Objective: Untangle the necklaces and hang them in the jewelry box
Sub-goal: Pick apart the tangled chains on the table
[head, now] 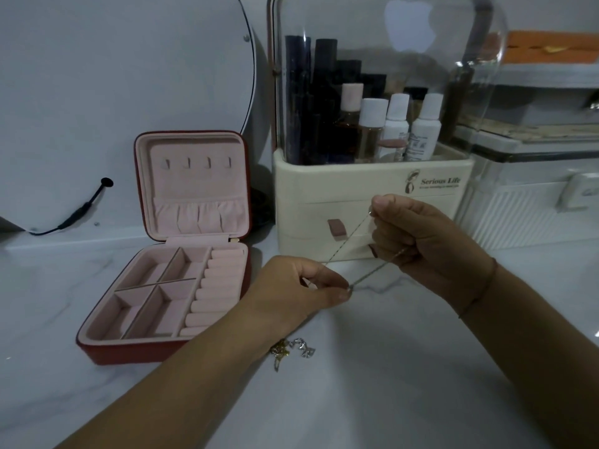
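Head view shows my left hand (301, 286) and right hand (418, 234), fingers pinched shut on one thin chain (353, 236), stretching it taut to find crossings. More tangled necklaces (291, 350) lie on the table (389, 367); the jewelry box (181, 241) sits open, hooks (197, 163) bare.

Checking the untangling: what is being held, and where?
A thin chain, stretched between the left hand and right hand, pinched at fingertips.

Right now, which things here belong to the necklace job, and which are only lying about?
Job: thin chain stretched between left hand and right hand; tangled pile; open jewelry box.
Lying about: cosmetics organizer, bottles, round mirror, black cable.
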A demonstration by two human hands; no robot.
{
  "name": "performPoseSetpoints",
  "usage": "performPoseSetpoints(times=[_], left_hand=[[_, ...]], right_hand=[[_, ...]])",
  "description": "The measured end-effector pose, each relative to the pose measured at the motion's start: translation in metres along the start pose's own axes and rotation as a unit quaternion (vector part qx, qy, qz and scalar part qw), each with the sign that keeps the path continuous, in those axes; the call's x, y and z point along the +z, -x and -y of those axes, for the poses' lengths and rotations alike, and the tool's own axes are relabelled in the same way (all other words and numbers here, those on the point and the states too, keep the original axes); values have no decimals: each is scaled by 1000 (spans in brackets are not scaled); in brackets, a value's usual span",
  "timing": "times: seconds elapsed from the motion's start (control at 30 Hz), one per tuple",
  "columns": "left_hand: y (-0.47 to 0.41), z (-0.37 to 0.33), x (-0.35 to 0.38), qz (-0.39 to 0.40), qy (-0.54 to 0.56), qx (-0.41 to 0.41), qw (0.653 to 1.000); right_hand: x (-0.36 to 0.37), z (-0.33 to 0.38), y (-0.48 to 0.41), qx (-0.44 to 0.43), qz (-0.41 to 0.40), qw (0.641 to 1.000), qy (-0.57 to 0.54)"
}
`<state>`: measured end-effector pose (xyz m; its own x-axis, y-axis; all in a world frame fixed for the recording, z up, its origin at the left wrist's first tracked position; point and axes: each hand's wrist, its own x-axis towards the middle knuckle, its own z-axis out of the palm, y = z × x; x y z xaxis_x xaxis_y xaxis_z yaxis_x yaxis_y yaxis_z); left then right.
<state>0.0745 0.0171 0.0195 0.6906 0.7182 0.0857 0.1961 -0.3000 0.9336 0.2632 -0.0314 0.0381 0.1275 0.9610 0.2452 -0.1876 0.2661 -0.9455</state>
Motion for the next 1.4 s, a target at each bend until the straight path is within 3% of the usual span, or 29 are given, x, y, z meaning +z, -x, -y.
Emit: performPoseSetpoints(times=[0.23, 0.5, 0.7, 0.87, 1.4], left_hand=[[-4, 1, 0, -12, 21, 2, 1000], [-2, -1, 1, 51, 30, -11, 998], [-4, 6, 5, 23, 32, 12, 999], [-7, 4, 3, -31, 114, -12, 993], [-8, 3, -1, -96, 142, -48, 984]], right_hand=[[1, 3, 1, 34, 5, 999, -25], [-2, 0, 0, 82, 53, 990, -103], [-6, -2, 0, 106, 69, 984, -127], [-2, -2, 2, 134, 34, 990, -8], [8, -5, 7, 126, 73, 962, 231]])
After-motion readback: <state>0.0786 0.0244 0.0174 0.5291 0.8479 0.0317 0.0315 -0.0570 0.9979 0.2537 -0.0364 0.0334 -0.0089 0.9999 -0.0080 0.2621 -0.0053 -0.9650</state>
